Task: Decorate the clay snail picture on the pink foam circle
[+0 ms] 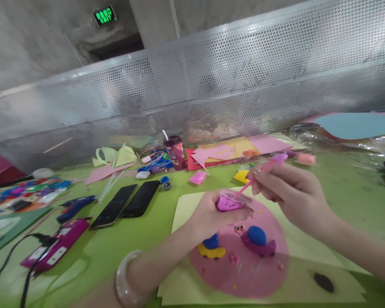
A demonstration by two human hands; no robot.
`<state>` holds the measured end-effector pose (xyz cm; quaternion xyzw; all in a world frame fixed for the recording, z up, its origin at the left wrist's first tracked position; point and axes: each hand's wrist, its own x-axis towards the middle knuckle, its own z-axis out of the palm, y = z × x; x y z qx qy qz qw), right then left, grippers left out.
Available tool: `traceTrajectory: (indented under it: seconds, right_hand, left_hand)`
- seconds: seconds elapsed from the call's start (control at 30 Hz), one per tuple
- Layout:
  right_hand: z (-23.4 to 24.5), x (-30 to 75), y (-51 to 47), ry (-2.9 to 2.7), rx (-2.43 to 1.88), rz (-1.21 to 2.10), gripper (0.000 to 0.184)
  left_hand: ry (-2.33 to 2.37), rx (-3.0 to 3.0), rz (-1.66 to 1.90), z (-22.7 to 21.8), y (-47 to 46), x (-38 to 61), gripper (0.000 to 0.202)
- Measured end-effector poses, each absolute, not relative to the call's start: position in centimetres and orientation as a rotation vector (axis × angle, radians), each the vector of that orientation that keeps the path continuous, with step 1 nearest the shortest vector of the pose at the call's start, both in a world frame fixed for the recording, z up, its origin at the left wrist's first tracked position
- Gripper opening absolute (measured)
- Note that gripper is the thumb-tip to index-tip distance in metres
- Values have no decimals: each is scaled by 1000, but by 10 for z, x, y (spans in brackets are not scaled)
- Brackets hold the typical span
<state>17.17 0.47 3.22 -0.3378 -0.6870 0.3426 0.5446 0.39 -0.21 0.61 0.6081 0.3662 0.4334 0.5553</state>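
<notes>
My left hand (pixel 208 216) is closed around a small clear bag of purple modelling clay (pixel 227 202), held above the paper. A thin pink stick-like tool (pixel 259 172) is pinched in my right hand (pixel 288 192), its lower tip reaching to the clay and a lump of purple at its upper end. Beneath my hands a pink paper circle (pixel 253 284) lies on pale yellow sheets (pixel 179 282). On the circle are a purple clay snail with a blue shell (pixel 258 241) and a yellow one (pixel 213 251), partly covered by my left hand.
Two phones (pixel 141 199), a glue gun (pixel 75 207) and a pink power strip (pixel 56 246) lie to the left. Behind stand a drink cup (pixel 175 152) and coloured paper (pixel 227 149), before a perforated metal screen (pixel 179 94). A yellow clay packet (pixel 242 176) sits near my right hand.
</notes>
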Motion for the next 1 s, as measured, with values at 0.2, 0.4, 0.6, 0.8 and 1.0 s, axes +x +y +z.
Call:
traceTrajectory:
  seconds: [0.2,0.4,0.6,0.8,1.0]
  right_hand:
    - [37,166,2,-1832,-888,841,31]
    - [32,171,4,-1722,-788,821,28]
    - [37,173,6,-1750,-784,776,26]
    - [37,169,5,-1741,-800,878,25]
    - [31,172,7,-1556,-756,852,27]
  left_hand:
    - [872,1451,1023,4,-2,3,14]
    - [840,1446,1017,3,-3,4,15]
    - [840,1417,1026,3,-1,4,15]
    - [852,1381,1036,7,-4,5,12]
    - [844,1369,1019,7,-5,7,15]
